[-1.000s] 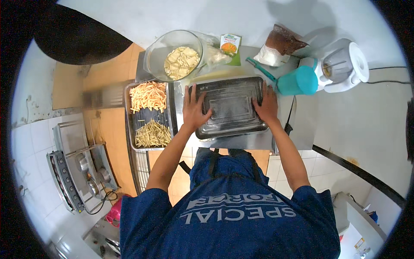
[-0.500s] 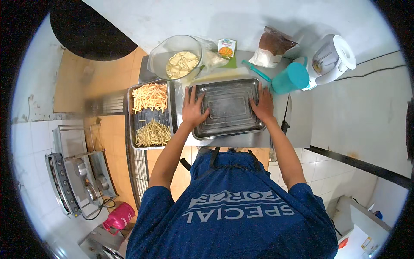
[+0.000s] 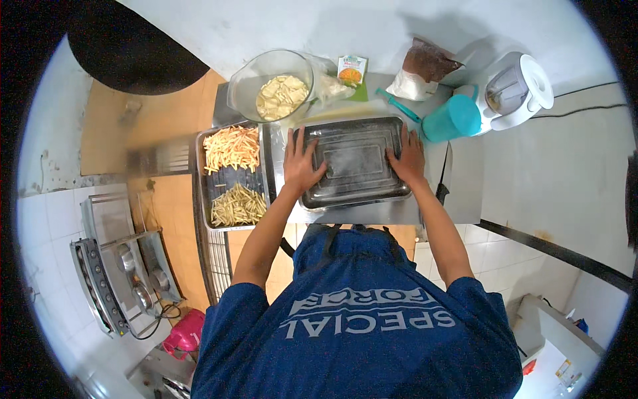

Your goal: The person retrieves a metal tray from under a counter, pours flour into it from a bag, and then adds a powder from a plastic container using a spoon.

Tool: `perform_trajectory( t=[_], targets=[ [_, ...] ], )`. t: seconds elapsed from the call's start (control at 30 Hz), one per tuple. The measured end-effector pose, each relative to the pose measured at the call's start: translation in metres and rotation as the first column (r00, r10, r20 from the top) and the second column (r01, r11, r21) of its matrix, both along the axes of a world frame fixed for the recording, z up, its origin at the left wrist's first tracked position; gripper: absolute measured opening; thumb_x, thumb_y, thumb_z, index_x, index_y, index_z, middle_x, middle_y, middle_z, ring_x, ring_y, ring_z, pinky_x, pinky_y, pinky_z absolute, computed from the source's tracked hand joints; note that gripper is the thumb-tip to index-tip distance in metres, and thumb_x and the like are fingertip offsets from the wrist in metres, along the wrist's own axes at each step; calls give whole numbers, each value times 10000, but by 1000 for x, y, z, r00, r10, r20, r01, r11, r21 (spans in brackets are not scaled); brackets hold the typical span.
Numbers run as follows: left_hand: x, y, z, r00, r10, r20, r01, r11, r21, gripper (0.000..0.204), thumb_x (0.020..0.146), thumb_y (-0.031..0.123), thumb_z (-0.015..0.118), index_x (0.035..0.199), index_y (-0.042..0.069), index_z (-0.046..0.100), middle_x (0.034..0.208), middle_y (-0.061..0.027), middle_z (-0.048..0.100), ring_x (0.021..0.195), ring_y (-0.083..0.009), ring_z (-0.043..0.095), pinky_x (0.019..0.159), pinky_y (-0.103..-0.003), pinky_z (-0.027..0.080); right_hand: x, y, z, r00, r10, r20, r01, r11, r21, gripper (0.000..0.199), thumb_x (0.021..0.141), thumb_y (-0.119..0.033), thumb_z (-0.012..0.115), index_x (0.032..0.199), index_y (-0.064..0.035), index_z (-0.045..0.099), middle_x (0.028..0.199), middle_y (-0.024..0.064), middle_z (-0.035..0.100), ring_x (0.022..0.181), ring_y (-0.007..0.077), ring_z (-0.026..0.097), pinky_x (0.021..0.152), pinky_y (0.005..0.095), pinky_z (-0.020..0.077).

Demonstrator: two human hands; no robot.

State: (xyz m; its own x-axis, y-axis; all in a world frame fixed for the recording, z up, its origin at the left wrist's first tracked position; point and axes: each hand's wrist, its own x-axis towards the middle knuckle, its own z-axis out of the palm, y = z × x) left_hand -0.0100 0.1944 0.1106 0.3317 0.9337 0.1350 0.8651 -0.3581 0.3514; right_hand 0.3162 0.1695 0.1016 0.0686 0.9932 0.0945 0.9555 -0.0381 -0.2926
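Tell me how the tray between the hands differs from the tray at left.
Contents: the left tray holds an orange pile and a greenish pile of strips; the middle tray shows dark nested rectangular outlines.
Pose: the left tray's long sides run away from the person; the middle tray's run crosswise.
Contact: left hand and right hand touch the middle tray, not the left tray.
Both are rectangular.

Holding 2 forearms [image 3: 266, 229] forward, with left hand [image 3: 301, 167] and right hand [image 3: 409, 163] apart and palm-down, thumbs [image 3: 321, 171] turned inward
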Motion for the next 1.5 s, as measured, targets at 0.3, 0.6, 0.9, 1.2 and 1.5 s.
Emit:
perform_trajectory(
  t=[0.3, 0.6, 0.9, 1.2, 1.5],
  targets=[
    [8, 1, 14, 964, -7, -264, -3, 999, -40, 652, 841, 468, 666, 1393, 141, 553, 1638, -175, 165, 1506, -439, 100, 1178, -638, 135, 4, 3, 4, 997, -51, -60, 46, 996, -79, 871, 914, -392, 613, 1592, -113, 144, 1499, 278, 382, 1434, 434, 301, 1186, 533, 226],
    [68, -24, -23, 878, -462, -126, 462, 886, -36, 730, 929, 552, 510, 1539, 184, 348, 1637, -174, 185, 1522, -407, 83, 1179, -660, 57, -31, -30, 7, 987, -158, 13, 159, 987, -22, 807, 875, -410, 633, 1560, -157, 289, 1596, 219, 249, 1469, 438, 234, 1160, 613, 234],
    [74, -24, -27, 857, -471, -212, 438, 880, -183, 727, 984, 613, 325, 1599, 249, 192, 1672, -95, 74, 1536, -354, 7, 1197, -626, 0, -37, -37, 10, 978, -189, 90, 192, 981, -28, 720, 836, -395, 679, 1473, -151, 449, 1608, 215, 226, 1462, 427, 260, 1149, 592, 276],
    [78, -25, -29, 889, -426, -167, 414, 904, -104, 748, 956, 633, 381, 1581, 241, 255, 1658, -116, 142, 1536, -352, 37, 1195, -628, 6, -5, -29, 16, 919, -89, -383, 85, 996, -26, 643, 913, -377, 635, 1473, -121, 451, 1593, 222, 258, 1457, 442, 252, 1172, 537, 268],
    [89, -57, 25, 892, -7, 453, 52, 995, -87, 463, 858, 75, 666, 1312, 80, 573, 1471, -177, 456, 1375, -372, 421, 1144, -511, 299, 39, -13, 133, 927, 18, -374, 214, 795, 567, 524, 884, -93, 632, 1383, -1, 502, 1350, 230, 546, 1296, 419, 472, 1109, 484, 355]
  ],
)
